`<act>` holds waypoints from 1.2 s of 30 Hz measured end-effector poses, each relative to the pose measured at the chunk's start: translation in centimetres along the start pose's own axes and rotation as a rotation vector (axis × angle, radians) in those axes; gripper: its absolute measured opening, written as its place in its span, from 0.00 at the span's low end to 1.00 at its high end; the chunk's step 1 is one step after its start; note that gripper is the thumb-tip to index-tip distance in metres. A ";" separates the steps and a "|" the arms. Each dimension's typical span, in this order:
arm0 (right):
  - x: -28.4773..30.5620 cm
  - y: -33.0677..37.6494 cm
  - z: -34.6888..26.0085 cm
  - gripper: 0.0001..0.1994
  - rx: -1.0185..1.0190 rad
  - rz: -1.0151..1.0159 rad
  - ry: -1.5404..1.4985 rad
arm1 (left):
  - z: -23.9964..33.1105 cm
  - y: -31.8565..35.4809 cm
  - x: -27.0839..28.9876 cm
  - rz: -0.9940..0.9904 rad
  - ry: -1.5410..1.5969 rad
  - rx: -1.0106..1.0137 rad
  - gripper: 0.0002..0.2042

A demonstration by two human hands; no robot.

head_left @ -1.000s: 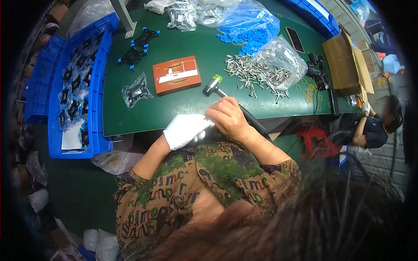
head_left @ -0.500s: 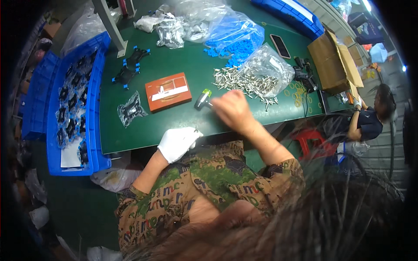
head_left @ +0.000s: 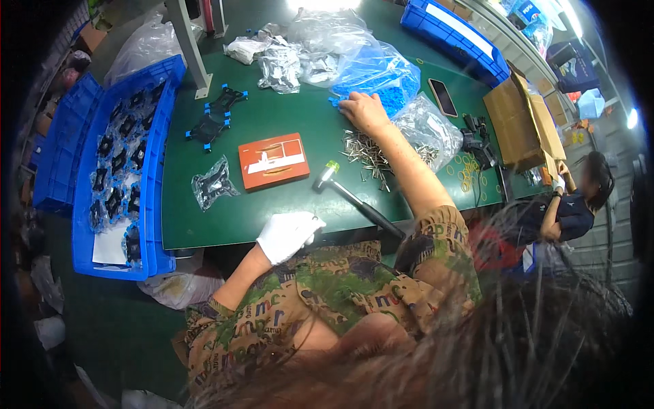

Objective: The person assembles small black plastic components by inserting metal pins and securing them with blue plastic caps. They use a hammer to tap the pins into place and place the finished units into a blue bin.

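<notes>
Left hand (head_left: pixel 286 238): fingers closed on a small part (head_left: pixel 315 218), type indistinct. Right hand (head_left: pixel 366 113): fingers at the blue pieces (head_left: pixel 390 103), grip cannot be told. Worktop (head_left: pixel 204 230): one mallet (head_left: pixel 351 195); two unbagged frames (head_left: pixel 208 128), apparently outstanding; one bagged frame (head_left: pixel 214 183), apparently finished. Blue crate (head_left: pixel 151 228): many more bagged, overlapping, uncountable.

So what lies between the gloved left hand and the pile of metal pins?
In the head view, the hammer lies on the green tabletop between the gloved left hand and the metal pins.

Left grip (head_left: pixel 289 236) gloved, curled, right grip (head_left: pixel 366 113) bare, outstretched
</notes>
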State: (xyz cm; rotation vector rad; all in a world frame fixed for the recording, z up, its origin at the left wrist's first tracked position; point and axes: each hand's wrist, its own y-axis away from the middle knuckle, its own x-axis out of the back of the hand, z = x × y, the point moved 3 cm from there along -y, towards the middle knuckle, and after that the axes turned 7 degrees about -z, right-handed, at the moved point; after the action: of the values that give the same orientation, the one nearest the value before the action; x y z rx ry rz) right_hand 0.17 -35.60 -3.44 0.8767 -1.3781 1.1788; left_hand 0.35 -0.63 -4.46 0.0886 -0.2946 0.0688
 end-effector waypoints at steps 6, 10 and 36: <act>0.1 0.2 0.1 0.10 0.104 -0.034 0.013 | 0.1 0.0 0.2 0.014 -0.055 -0.015 0.12; 0.3 0.1 0.0 0.10 0.152 -0.035 0.088 | 1.0 -0.2 0.5 -0.023 -0.116 -0.018 0.10; 7.3 20.0 -18.4 0.11 0.177 -0.395 -0.854 | -0.2 2.4 -2.2 -0.164 -0.261 0.012 0.13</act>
State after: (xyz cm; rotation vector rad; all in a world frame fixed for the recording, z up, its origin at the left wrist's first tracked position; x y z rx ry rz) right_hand -15.35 -12.32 -1.00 1.8197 -1.6481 0.6254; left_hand -1.84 1.63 -5.09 0.1337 -0.5464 -0.1049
